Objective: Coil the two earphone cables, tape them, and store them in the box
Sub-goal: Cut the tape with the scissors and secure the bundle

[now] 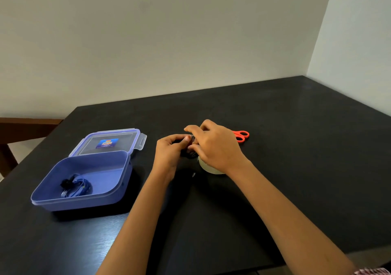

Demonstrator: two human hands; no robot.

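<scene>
A black coiled earphone cable [189, 153] is pinched between my left hand [169, 151] and my right hand [215, 145] above the middle of the black table [296, 147]. Most of the coil is hidden by my fingers. A roll of clear tape [208, 167] stands on the table right under my right hand. The blue plastic box [82, 198] is open at the left. Another coiled earphone cable [77, 187] lies inside it near the front left corner. The box's hinged lid [110, 142] lies flat behind it.
Orange-handled scissors [241, 135] lie just beyond my right hand. A brown wooden chair back [25, 126] stands off the table's left edge. Pale walls meet at the table's far right corner.
</scene>
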